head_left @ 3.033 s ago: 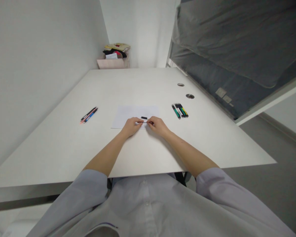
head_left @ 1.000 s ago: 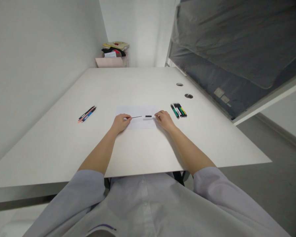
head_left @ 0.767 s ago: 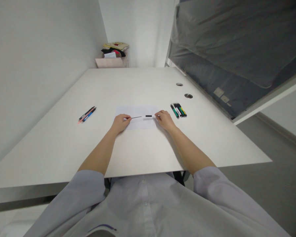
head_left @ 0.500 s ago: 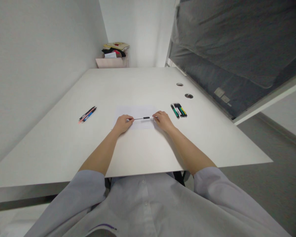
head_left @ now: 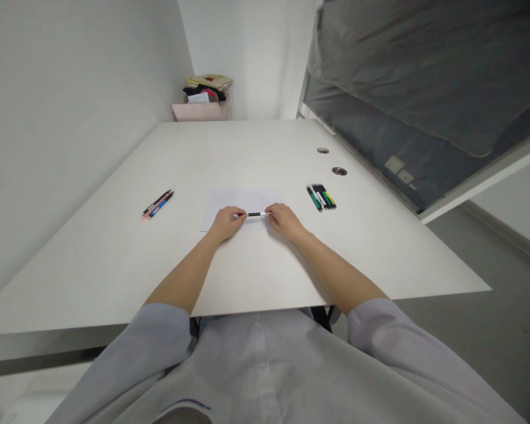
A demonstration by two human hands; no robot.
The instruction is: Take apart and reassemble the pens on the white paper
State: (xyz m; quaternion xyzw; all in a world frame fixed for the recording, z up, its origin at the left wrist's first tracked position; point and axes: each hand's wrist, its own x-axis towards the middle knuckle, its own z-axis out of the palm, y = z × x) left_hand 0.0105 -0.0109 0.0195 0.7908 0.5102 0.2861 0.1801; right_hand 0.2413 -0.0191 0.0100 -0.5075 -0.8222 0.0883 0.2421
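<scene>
Above a white sheet of paper [head_left: 223, 197], a black-and-white pen [head_left: 255, 214] is held level between my two hands. My left hand [head_left: 228, 222] is closed, its thumb and fingertips pinching the pen's left end, where a small pale piece shows by the fingers. At the right end, my right hand [head_left: 286, 221] is closed around the pale part of the barrel. The dark grip section lies bare between the fingertips. Both pen ends are partly hidden by fingers.
A row of several pens [head_left: 321, 197] in green, white, black and yellow lies to the right. Pink, blue and black pens [head_left: 158, 204] lie to the left. Two round grommets [head_left: 340, 171] sit in the white table [head_left: 115, 253]. A pink box [head_left: 196, 112] stands beyond the far edge.
My hands have drawn closer together, the left moving right and the right moving left. The thin dark rod, like a refill, that showed between my left fingers and the barrel is out of sight now.
</scene>
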